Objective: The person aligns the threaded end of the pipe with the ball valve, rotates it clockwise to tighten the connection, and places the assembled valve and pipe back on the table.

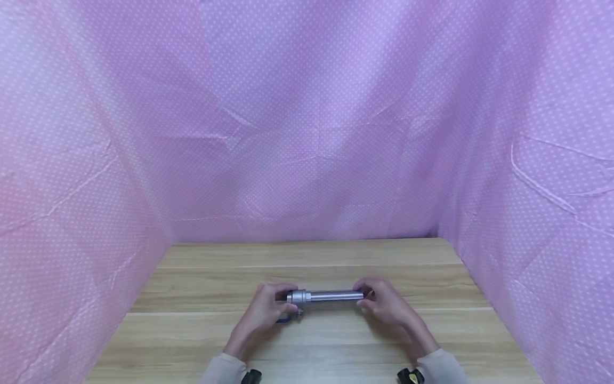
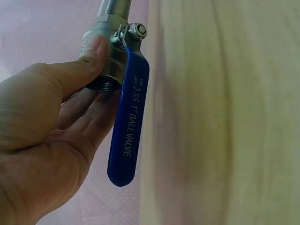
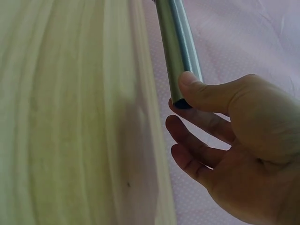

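A metal ball valve (image 1: 299, 297) with a straight metal pipe (image 1: 336, 295) joined to its right end lies level between both hands over the table. My left hand (image 1: 265, 306) grips the valve body, thumb on the near side and fingers behind. In the left wrist view the blue lever handle (image 2: 129, 117), printed "SS 1" BALL VALVE", points back beside the palm, and the valve's threaded opening (image 2: 104, 85) shows. My right hand (image 1: 387, 302) pinches the pipe's free end between thumb and index finger. The other fingers curl loosely below the hollow end in the right wrist view.
The wooden table (image 1: 307, 352) has light planks. Pink dotted cloth (image 1: 307, 133) hangs behind it and along both sides. A dark wrist strap device (image 1: 410, 376) sits at the right sleeve, another (image 1: 251, 376) at the left.
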Action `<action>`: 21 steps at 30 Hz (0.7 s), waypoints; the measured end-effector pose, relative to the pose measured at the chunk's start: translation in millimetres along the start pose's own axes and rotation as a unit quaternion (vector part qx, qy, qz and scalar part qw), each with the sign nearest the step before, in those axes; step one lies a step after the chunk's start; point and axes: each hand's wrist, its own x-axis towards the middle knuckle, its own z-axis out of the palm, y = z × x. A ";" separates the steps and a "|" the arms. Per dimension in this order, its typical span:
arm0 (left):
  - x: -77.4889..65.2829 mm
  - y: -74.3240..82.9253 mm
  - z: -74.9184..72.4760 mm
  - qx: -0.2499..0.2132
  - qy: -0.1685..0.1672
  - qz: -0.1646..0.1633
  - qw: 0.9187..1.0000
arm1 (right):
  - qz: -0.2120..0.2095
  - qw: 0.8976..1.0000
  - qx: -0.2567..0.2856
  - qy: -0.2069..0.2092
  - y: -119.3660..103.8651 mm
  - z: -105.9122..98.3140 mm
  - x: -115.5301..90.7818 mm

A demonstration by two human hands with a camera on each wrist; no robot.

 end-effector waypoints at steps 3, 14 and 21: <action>0.3 -3.0 1.9 -0.005 -0.004 -0.003 1.000 | 0.014 1.000 -0.001 -0.011 2.1 1.2 -0.2; 0.9 -5.5 4.5 -0.027 -0.021 0.008 0.999 | -0.010 0.999 -0.052 -0.006 10.8 6.2 -1.3; 0.7 -5.4 4.0 -0.008 -0.033 -0.002 0.999 | -0.018 0.998 -0.056 -0.004 12.0 8.0 -0.8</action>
